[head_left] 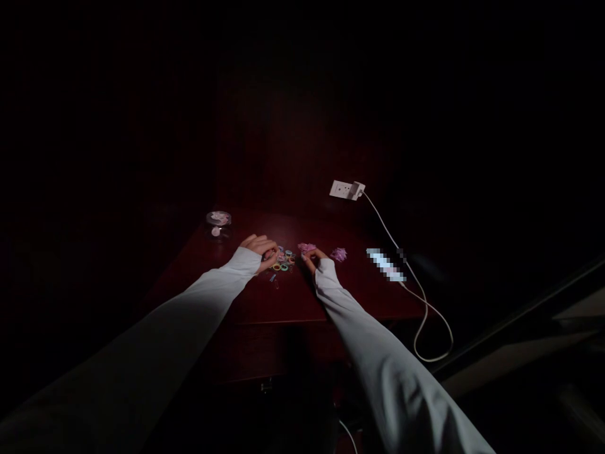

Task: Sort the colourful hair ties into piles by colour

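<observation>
On the dark red table, a pile of small colourful hair ties and clips [282, 260] lies in front of my left hand [261, 246]. The fingers of that hand curl at the pile's left side, closed over something too small to make out. My right hand [316, 258] is at the near edge of a pink heap of small pieces [306, 247], thumb and finger drawn together. What sits between them is hidden. A second, purple-pink heap [339, 254] lies just right of the right hand. Near the pile's front rest a small blue clip [273, 277] and a pinkish clip [276, 285].
A clear round jar [218, 226] with pale pink pieces stands at the table's back left. To the right lies a blurred-out phone-like device [386, 265] on a white cable [425, 302]. The cable runs to a charger [357, 190] in a wall socket [340, 188]. The surroundings are very dark.
</observation>
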Motion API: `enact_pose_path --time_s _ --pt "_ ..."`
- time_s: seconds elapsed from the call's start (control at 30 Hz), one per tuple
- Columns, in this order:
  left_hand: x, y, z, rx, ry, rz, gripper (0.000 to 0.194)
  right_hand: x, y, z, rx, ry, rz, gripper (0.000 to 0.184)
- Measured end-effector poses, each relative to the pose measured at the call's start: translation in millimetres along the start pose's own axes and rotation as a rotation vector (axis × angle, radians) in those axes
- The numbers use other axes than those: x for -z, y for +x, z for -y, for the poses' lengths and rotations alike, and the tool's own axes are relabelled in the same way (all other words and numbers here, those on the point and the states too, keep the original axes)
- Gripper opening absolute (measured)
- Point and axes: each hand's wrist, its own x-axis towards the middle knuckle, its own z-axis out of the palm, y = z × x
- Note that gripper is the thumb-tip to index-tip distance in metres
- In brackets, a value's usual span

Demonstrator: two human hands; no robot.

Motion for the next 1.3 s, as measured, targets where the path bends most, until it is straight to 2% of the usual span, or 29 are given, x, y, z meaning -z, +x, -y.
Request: enact_pose_path --time_s 0.03,0.13,0.23,0.3,0.37,0.47,0.53,0.6,0.73,0.87,1.1,1.3 --pt "0.1 1.5 3.0 -0.006 0.003 -0.017 0.017 7.4 5.9 -1.2 0.027 -0.034 -0.023 0.037" --pt "-2.3 8.0 12.6 -0.018 0.003 -0.069 0.016 29.9 33.3 -2.3 0.109 -0.139 0.041 0.031" --pt "-7.6 14.8 18.3 -0.023 0.003 -0.116 0.014 48.2 67.4 7.3 0.150 -0.185 0.101 0.028" --pt "-11.2 17.6 18.4 -0.010 0.016 -0.145 0.015 57.8 85.0 18.9 0.155 -0.174 0.192 0.027" --pt "-13.6 19.0 16.5 -0.012 0.016 -0.112 0.015 65.4 93.3 28.4 0.125 -0.155 0.338 0.030" --pt "-13.9 19.7 12.6 -0.021 0.006 -0.017 0.013 70.1 85.9 24.3 0.110 -0.106 0.443 0.032" --pt "-12.4 20.2 10.6 -0.046 -0.009 0.028 0.013 67.8 70.8 7.1 0.148 -0.097 0.384 0.033" --pt "-10.5 20.9 9.4 -0.063 -0.027 0.055 0.015 63.1 52.3 -15.4 0.168 -0.148 0.258 0.035" --pt "-7.0 22.2 7.9 -0.017 -0.036 0.138 0.024 57.1 24.4 -47.0 0.148 -0.286 0.083 0.038" --pt "-5.2 21.4 4.6 -0.022 -0.041 0.162 0.027 55.2 22.6 -51.0 0.136 -0.343 0.056 0.037" --pt "-6.7 19.3 7.9 0.032 -0.047 0.166 0.020 50.6 26.4 -49.3 0.256 -0.413 0.201 0.025" --pt "-7.6 20.5 11.4 0.098 -0.043 0.161 0.025 51.7 21.1 -54.1 0.273 -0.451 0.199 0.019"
